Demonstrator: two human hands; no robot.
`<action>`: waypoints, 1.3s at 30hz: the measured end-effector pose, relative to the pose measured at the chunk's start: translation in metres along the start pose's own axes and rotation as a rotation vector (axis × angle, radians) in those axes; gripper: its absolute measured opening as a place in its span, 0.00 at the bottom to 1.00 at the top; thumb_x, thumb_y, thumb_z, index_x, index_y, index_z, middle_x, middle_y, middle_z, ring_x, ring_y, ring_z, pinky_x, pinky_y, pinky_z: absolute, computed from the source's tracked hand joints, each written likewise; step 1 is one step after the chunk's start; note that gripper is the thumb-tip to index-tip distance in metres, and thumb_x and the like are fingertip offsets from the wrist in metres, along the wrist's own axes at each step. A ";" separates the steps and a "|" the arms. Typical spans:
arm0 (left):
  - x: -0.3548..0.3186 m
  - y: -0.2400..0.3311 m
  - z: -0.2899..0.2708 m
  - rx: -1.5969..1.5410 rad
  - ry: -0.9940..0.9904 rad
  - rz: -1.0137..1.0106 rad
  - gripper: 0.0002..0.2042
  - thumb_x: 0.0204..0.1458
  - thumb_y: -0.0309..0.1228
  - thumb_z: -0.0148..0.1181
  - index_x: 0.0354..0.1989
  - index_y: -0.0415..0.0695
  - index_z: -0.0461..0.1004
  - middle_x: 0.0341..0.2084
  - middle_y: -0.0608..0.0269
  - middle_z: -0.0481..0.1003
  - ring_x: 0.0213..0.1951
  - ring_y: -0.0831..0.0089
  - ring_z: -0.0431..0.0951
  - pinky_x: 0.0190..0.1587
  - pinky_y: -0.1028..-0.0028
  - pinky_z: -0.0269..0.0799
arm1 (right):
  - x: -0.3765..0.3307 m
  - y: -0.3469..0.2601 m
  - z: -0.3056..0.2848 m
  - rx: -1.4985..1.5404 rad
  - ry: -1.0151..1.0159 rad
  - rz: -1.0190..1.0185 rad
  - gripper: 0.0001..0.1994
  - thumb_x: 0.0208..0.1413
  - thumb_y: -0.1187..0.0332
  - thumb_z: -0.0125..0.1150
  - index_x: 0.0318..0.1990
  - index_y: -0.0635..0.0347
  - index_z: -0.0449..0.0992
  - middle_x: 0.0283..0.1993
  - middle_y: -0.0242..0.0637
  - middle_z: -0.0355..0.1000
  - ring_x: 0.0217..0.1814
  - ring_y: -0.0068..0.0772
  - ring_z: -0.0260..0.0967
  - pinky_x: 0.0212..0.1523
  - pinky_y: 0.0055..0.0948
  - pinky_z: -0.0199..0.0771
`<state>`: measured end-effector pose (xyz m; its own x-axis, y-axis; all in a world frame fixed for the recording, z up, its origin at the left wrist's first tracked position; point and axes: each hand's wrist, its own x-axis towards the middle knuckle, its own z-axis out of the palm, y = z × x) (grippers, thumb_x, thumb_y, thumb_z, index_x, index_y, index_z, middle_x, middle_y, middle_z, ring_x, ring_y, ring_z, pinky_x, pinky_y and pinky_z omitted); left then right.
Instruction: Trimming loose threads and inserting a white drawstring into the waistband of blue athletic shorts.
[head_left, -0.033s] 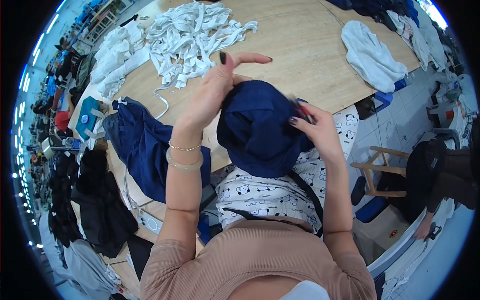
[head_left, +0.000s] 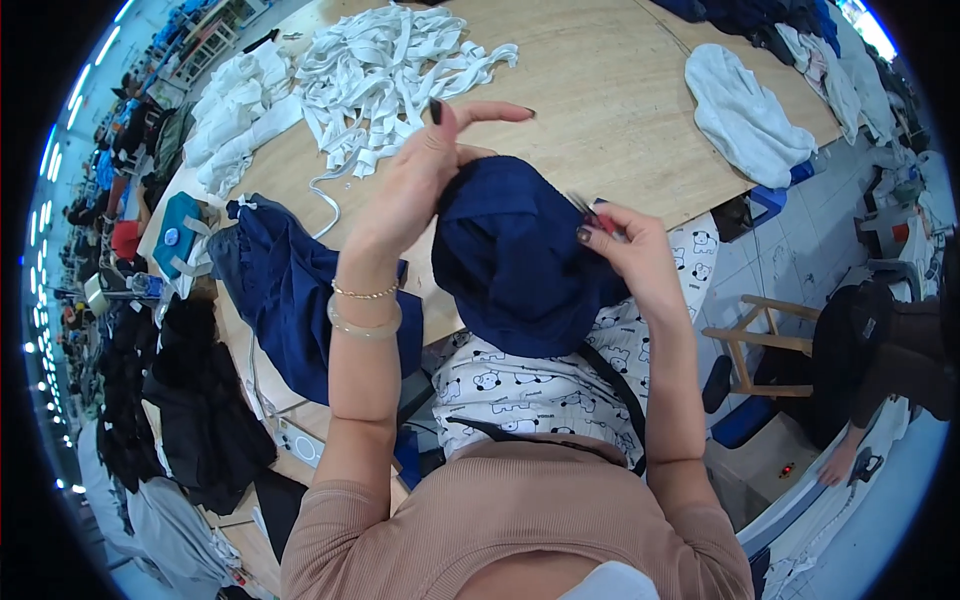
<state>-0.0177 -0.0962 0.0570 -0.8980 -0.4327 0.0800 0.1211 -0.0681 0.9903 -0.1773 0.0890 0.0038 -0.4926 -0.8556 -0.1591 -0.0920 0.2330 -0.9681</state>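
Observation:
A navy blue cloth garment [head_left: 510, 260] hangs bunched up in front of me, over my lap. My left hand [head_left: 410, 185] supports its upper left edge; thumb and forefinger stand free of the cloth, while the other fingers are partly hidden behind it. In my right hand [head_left: 645, 255] are small thread snips [head_left: 606, 222] with a red part, closed in by the fingers. Their dark blades point up and left, beside the garment's right edge. Whether the blades touch the cloth, I cannot tell.
Another navy garment [head_left: 290, 300] lies on the wooden table [head_left: 580, 110] left of my arm. Beyond are a heap of white strips [head_left: 375, 70] and white cloth [head_left: 750, 115]. Black garments [head_left: 205, 400] lie far left. At right stand a wooden stool [head_left: 760, 345] and a person, one hand [head_left: 843, 460] visible.
My left hand has shifted slightly left. The snips' blades show more clearly, pointing up and left. The other person's hand at right has moved a little.

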 end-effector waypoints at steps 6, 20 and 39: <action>-0.002 0.025 -0.035 0.185 -0.093 0.078 0.28 0.59 0.51 0.41 0.56 0.38 0.63 0.30 0.63 0.76 0.32 0.84 0.71 0.33 0.89 0.65 | 0.024 -0.072 -0.036 0.351 0.111 -0.278 0.09 0.54 0.69 0.59 0.40 0.63 0.73 0.30 0.23 0.69 0.29 0.10 0.62 0.31 0.11 0.62; -0.010 0.082 -0.073 0.097 -0.175 0.095 0.28 0.40 0.27 0.66 0.52 0.32 0.65 0.41 0.56 0.74 0.38 0.79 0.75 0.42 0.85 0.71 | 0.046 -0.116 -0.090 0.349 0.300 -0.577 0.09 0.56 0.70 0.57 0.43 0.62 0.72 0.36 0.26 0.69 0.37 0.15 0.63 0.40 0.12 0.60; 0.028 0.058 -0.009 0.054 -0.171 0.323 0.42 0.31 0.16 0.57 0.64 0.43 0.54 0.65 0.62 0.52 0.68 0.72 0.40 0.58 0.78 0.60 | 0.057 -0.055 0.008 0.260 0.127 -0.213 0.05 0.49 0.73 0.61 0.34 0.62 0.74 0.21 0.23 0.64 0.19 0.14 0.58 0.21 0.16 0.56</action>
<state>-0.0322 -0.1206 0.1153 -0.8753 -0.2677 0.4027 0.3913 0.0971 0.9151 -0.1934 0.0237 0.0465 -0.5911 -0.8042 0.0613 0.0111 -0.0841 -0.9964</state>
